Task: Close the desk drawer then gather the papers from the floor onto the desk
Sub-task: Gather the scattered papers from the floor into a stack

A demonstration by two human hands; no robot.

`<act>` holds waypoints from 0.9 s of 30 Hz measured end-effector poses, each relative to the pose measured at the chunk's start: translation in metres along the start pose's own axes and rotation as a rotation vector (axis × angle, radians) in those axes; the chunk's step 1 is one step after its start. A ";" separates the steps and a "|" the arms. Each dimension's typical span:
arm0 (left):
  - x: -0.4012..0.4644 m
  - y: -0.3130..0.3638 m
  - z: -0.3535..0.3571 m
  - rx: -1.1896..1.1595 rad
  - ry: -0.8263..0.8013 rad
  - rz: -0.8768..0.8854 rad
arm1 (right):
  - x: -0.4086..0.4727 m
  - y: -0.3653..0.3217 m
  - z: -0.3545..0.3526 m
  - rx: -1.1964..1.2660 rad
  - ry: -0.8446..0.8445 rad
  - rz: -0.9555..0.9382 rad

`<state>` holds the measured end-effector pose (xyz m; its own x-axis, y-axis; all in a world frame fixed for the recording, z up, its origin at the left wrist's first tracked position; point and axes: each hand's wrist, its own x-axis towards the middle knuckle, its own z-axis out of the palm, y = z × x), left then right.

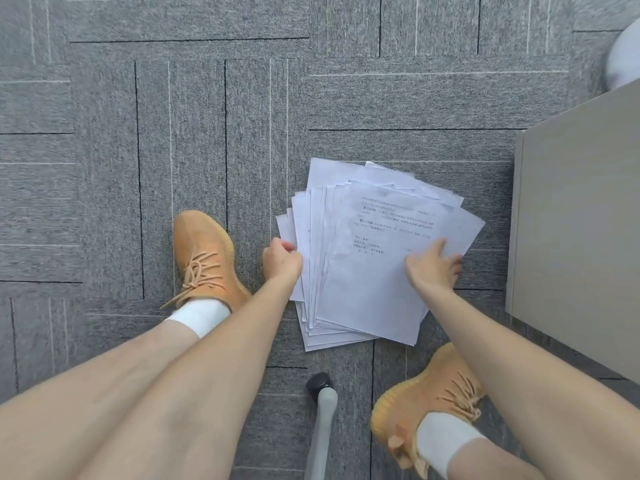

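A fanned stack of printed papers [374, 258] lies on the grey carpet floor [173, 133], long axis running away from the person, with open carpet beyond and to the left and a beige cabinet [575, 237] close on the right. The left hand [282, 259] pinches the stack's left edge with its fingers; the right hand [433, 268] presses spread fingers on the top sheet.

The floor [207, 98] is carpet — grey, rough and fuzzy, with thin dark and pale lines. In the middle of the frame the papers [367, 271] are thin, smooth white paper with small black print, matt. The shoes [204, 258] at lower left and lower right are orange knitted cloth with cloth laces, and the socks [201, 315] are soft white cloth. At the right, the cabinet side [581, 237] looks smooth and matt — pale grey board.
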<state>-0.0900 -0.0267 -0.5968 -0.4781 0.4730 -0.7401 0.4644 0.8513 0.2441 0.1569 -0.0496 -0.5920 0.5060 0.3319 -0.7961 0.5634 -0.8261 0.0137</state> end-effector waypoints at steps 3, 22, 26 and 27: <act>-0.003 0.000 0.004 0.028 0.005 0.027 | -0.007 -0.004 0.006 -0.012 0.006 -0.159; -0.027 0.016 0.034 -0.134 -0.034 0.038 | -0.014 -0.007 0.014 0.286 0.207 -0.200; -0.032 0.023 0.030 -0.115 -0.070 0.055 | -0.009 -0.006 0.004 0.287 0.189 -0.114; -0.032 0.023 0.029 -0.154 -0.078 0.044 | -0.008 -0.005 0.003 0.265 0.173 -0.138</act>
<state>-0.0423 -0.0286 -0.5857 -0.3978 0.4964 -0.7716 0.3605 0.8579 0.3660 0.1479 -0.0493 -0.5876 0.5526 0.5022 -0.6652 0.4568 -0.8500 -0.2623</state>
